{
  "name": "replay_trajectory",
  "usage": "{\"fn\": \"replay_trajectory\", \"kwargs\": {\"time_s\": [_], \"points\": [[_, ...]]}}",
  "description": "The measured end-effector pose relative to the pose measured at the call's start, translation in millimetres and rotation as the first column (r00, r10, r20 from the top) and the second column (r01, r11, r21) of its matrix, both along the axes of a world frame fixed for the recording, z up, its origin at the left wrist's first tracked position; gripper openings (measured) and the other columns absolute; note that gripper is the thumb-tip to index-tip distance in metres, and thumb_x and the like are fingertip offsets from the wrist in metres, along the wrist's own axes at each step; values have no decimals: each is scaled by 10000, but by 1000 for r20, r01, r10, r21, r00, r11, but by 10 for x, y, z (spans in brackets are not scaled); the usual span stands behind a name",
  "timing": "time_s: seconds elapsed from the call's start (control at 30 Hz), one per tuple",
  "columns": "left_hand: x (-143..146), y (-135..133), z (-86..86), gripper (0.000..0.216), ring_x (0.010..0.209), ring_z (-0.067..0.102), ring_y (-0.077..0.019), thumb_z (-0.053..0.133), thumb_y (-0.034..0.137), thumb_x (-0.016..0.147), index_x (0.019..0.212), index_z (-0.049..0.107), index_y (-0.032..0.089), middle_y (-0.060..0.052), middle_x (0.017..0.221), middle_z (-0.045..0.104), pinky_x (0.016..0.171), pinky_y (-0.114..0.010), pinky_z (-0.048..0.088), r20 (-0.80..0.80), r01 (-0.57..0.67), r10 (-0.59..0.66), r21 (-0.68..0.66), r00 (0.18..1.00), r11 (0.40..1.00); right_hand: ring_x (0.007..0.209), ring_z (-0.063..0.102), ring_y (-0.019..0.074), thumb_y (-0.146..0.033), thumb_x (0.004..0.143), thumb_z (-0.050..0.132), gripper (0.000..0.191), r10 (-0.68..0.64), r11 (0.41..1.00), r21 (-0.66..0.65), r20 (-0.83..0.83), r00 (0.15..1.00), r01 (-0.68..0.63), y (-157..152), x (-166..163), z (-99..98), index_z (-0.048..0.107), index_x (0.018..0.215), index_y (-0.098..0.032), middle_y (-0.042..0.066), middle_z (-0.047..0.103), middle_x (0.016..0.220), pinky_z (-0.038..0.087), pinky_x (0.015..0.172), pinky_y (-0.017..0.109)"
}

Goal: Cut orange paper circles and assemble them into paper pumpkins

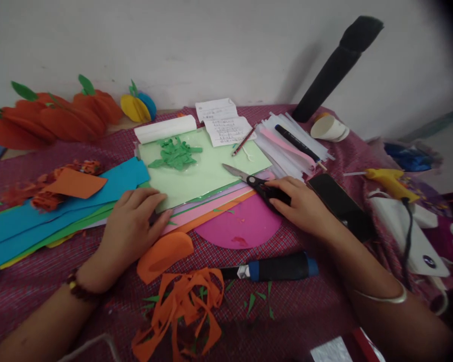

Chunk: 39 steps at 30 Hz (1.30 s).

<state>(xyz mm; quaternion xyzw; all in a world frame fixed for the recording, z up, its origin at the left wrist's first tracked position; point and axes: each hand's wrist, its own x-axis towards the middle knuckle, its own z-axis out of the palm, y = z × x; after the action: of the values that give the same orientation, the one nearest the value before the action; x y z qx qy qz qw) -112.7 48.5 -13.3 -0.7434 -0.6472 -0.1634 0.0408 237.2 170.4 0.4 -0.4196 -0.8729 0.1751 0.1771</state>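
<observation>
My left hand (134, 221) lies flat with its fingers stretched out on the near edge of a stack of coloured paper sheets (204, 176), light green on top. My right hand (302, 203) is closed round the black handles of a pair of scissors (254, 182), whose blades rest on the green sheet and point to the far left. A pile of green paper scraps (175, 153) sits on the green sheet. A pink paper disc (241, 226) lies between my hands. Orange paper strips (181, 306) and an orange cut piece (164, 254) lie just in front of me.
A black and blue handled tool (275, 268) lies near me. A black phone (340, 203), a yellow glue gun (388, 180), glue sticks (287, 143), a marker, a pencil, notes (224, 123), blue sheets (60, 201), orange paper fruits (49, 118) and a black tube (335, 65) surround the work.
</observation>
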Motion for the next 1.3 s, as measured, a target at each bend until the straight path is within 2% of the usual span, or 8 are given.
{"fn": "replay_trajectory", "kwargs": {"time_s": [0.2,0.47,0.63,0.8,0.9,1.03,1.17,1.3], "points": [[-12,3,54,356,1080,529,-266,456,425,890,1124,594,195,-102,1142,598,947,-422,421,105,9,-3,-57,995,998,1036,584,288,-234,827,554,343,9,1000,30,7,1000,-10,10,9,-32,622,1163,-243,97,636,1089,453,929,478],[100,-167,633,381,895,577,-205,515,515,855,1005,633,184,-60,977,626,793,-332,458,254,71,-30,-156,967,985,1026,579,281,-227,823,547,336,-4,998,66,-7,1000,4,10,-11,-63,629,1148,-229,91,638,1063,451,924,479],[204,-241,572,191,752,567,-179,540,379,858,842,663,233,-24,820,619,678,-312,451,108,354,-345,-464,932,812,1026,574,282,-239,824,566,317,4,999,38,-18,1000,-4,25,-12,-53,642,1132,-244,95,639,1062,441,937,477],[275,-320,557,269,881,595,-235,426,314,906,839,681,261,-58,923,662,801,-417,483,20,318,-319,-148,948,936,1112,534,316,-305,846,586,328,-111,993,17,-192,975,116,-184,-90,181,631,1162,-231,117,612,1125,409,975,498],[326,-400,592,258,1048,593,-255,454,235,884,952,685,325,-15,1057,685,924,-460,474,-1,415,-418,104,909,904,1114,552,273,-384,872,576,413,-41,981,-190,-399,916,-38,-453,-220,368,551,1266,-263,91,615,1157,442,961,444],[460,-461,518,369,1097,597,-208,452,90,841,1016,670,331,18,1096,694,1012,-408,457,-89,612,-609,215,788,761,1062,595,215,-459,821,639,554,74,777,-474,-584,808,-414,-755,-439,432,499,1316,-255,73,636,1134,500,883,354],[600,-522,453,373,1171,556,-203,438,104,845,1086,650,295,3,1144,677,1086,-407,402,-138,675,-661,192,738,713,983,622,183,-451,741,715,534,24,578,-617,-642,766,-535,-875,-576,264,582,1205,-223,51,660,1073,530,810,307],[501,-466,541,345,1122,584,-237,451,186,869,1139,620,317,-9,1147,665,985,-432,468,-51,483,-483,188,874,855,808,648,157,-428,788,668,286,-103,488,-710,-625,774,-508,-861,-562,116,676,955,-196,17,684,855,546,727,295]]}}
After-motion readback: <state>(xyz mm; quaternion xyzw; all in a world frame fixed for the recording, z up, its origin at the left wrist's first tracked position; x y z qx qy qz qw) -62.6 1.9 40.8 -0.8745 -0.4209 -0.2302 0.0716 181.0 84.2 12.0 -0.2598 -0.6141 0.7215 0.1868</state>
